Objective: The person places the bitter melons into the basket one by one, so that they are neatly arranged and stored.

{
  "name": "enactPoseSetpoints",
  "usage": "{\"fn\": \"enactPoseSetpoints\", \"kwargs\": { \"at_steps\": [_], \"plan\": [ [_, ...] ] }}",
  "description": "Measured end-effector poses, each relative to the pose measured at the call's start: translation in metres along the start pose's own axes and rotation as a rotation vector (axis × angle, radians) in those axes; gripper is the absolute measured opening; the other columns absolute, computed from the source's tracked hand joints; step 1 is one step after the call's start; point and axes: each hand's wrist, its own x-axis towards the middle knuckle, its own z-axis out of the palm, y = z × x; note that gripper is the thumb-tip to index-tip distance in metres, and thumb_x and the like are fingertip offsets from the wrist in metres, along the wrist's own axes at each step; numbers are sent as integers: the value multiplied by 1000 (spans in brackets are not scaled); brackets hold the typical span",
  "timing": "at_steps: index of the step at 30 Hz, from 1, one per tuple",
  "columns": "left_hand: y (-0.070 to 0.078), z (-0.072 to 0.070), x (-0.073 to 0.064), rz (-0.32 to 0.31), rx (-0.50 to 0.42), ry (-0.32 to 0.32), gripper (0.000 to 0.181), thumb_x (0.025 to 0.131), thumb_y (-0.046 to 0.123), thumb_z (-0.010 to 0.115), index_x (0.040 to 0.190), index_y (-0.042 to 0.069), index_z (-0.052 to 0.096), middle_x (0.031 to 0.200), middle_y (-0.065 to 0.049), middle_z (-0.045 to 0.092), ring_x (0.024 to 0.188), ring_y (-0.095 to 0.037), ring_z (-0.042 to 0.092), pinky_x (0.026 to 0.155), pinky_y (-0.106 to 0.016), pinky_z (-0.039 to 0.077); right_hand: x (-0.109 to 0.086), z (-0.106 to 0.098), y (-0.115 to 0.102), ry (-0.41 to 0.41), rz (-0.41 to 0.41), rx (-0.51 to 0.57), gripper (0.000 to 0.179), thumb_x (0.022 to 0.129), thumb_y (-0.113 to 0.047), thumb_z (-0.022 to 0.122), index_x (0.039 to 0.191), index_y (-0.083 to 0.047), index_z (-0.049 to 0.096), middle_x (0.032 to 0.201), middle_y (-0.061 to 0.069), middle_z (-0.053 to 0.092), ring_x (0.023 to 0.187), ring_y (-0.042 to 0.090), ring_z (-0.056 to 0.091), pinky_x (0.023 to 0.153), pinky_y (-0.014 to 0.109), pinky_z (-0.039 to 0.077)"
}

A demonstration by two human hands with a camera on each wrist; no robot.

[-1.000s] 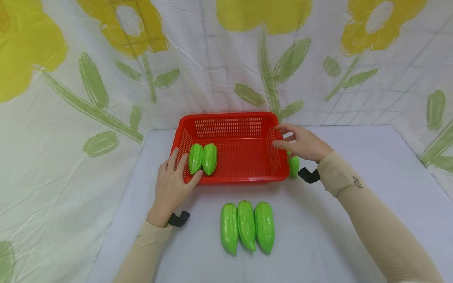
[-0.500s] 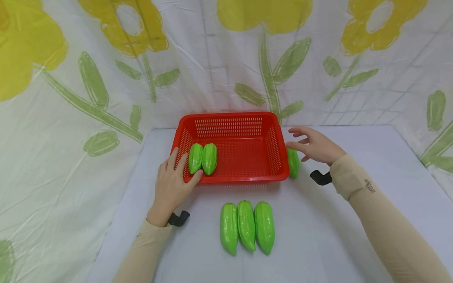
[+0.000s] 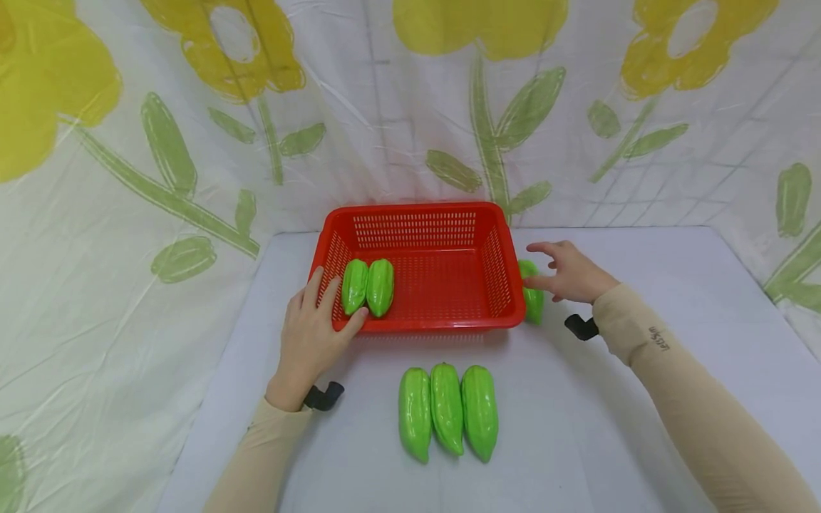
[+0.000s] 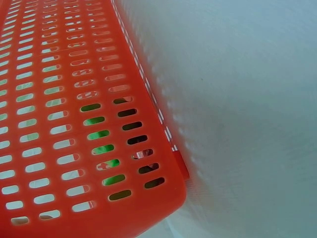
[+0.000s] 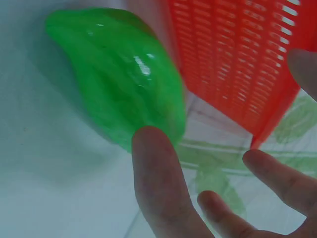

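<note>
My left hand point(image 3: 312, 342) rests on the front left corner of a red plastic basket point(image 3: 423, 325), fingers spread over the left rim and thumb at the front rim. Inside, against the left end, two glossy green ridged fruits point(image 3: 380, 288) lie side by side. Just outside the basket's right wall lies another green fruit point(image 5: 119, 74), partly hidden by the rim in the head view. My right hand point(image 3: 573, 273) hovers over it, thumb and fingers apart. In the right wrist view, the thumb point(image 5: 158, 173) overlaps the fruit's near end, with nothing held.
Three more green fruits point(image 3: 447, 410) lie in a row on the white table point(image 3: 545, 442) in front of the basket. A white cloth with yellow flowers point(image 3: 385, 107) hangs right behind it. Perforated basket wall point(image 4: 54, 114) fills much of the left wrist view.
My right hand has moved from over the basket's right rim outward to the right, then slightly lower, over the fruit beside it. The left hand and basket have stayed put.
</note>
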Motion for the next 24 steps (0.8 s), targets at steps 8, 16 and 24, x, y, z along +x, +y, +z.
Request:
{"fn": "enactPoseSetpoints", "kwargs": {
  "at_steps": [8, 16, 24],
  "plan": [
    [-1, 1, 0, -9, 3, -16, 80, 95, 59, 60, 152, 4, 49, 166, -24, 32, 136, -51, 44, 113, -65, 38, 10, 14, 7, -20, 35, -58, 81, 95, -29, 73, 161, -7, 33, 156, 37, 23, 79, 32, 70, 68, 36, 61],
    [-1, 1, 0, -5, 0, -12, 79, 95, 57, 61, 152, 3, 50, 165, -24, 33, 136, -51, 45, 113, -64, 38, 18, 22, 10, -7, 38, -78, 78, 95, -26, 72, 159, -5, 35, 155, 38, 26, 90, 34, 69, 65, 37, 62],
    [1, -1, 0, -5, 10, -14, 77, 95, 55, 62, 151, 3, 50, 165, -24, 34, 135, -52, 46, 111, -65, 40, 23, 25, 9, -21, 41, -75, 74, 96, -20, 71, 159, -3, 36, 151, 37, 30, 109, 42, 63, 67, 38, 64]
  ]
}}
